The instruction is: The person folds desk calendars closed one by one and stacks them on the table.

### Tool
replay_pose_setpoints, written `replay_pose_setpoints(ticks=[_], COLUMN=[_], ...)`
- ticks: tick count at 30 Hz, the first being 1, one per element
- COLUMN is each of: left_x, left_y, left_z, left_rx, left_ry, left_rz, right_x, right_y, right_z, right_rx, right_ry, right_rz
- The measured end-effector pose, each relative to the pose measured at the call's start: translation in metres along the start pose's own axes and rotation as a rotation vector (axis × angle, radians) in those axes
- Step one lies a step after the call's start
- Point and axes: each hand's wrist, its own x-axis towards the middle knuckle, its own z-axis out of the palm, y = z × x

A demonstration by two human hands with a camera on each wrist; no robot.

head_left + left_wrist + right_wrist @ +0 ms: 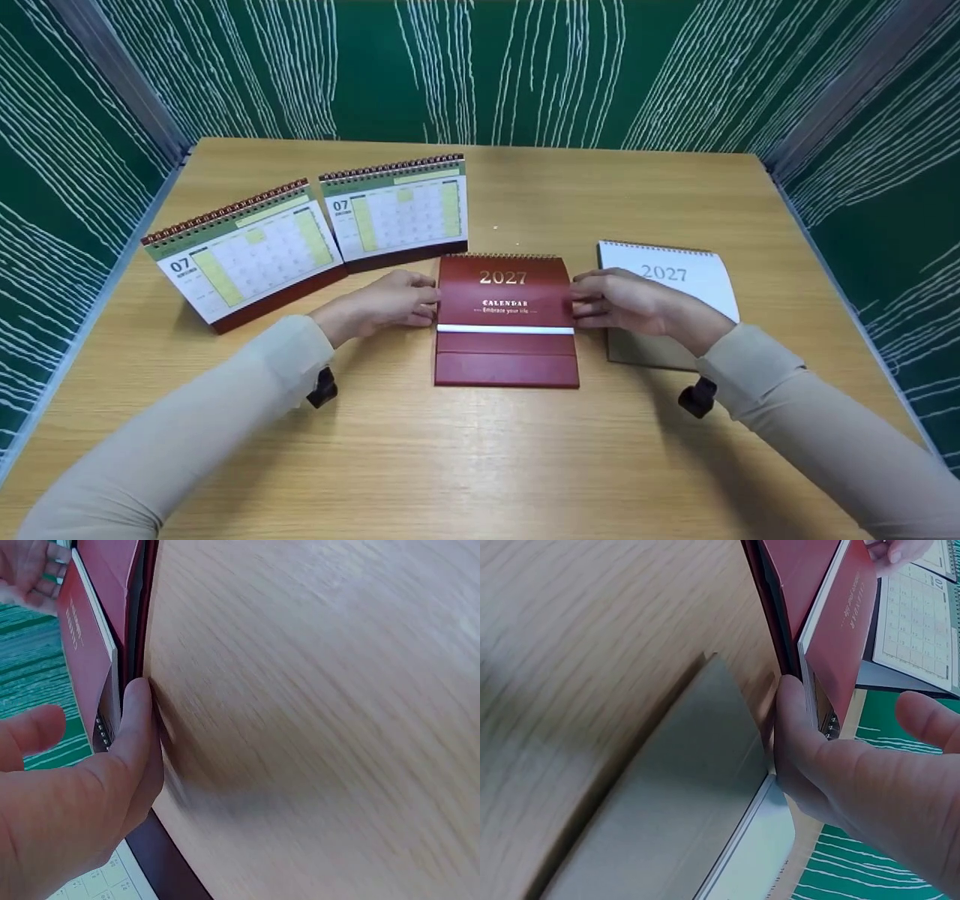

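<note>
A red desk calendar (506, 300) marked 2027 leans back on the table in front of me, its spiral binding at the top. At its left edge is my left hand (390, 304), fingers extended along the side and thumb raised off the cover in the left wrist view. Opposite, my right hand (630, 300) has its fingers against the right edge, with the thumb likewise apart from the cover in the right wrist view. That hand and wrist partly hide a white 2027 calendar (709, 281), whose beige base (682, 780) shows in the right wrist view.
Two standing calendars open to month 07, one at the far left (262, 259) and one beside it (405, 217), angle across the table's left side. The wooden table (480, 465) ends at green walls (517, 75) with white streaks at the back and sides.
</note>
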Motion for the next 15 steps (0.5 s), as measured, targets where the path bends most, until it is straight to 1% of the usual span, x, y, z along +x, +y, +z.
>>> replay_pose_setpoints(ticks=[10,15], left_x=[0.0004,-0.0017], left_y=[0.0031,0.0048], left_z=[-0.0009,0.0005], left_rx=[-0.058,-0.06], left_ry=[-0.039,-0.028], left_rz=[-0.025,-0.04], right_x=[0.0011,0.0029], right_y=[0.0027,0.0019], right_z=[0.0026,0.0044], right_rx=[0.018,0.031], right_ry=[-0.003,0.018], right_rz=[-0.013,-0.004])
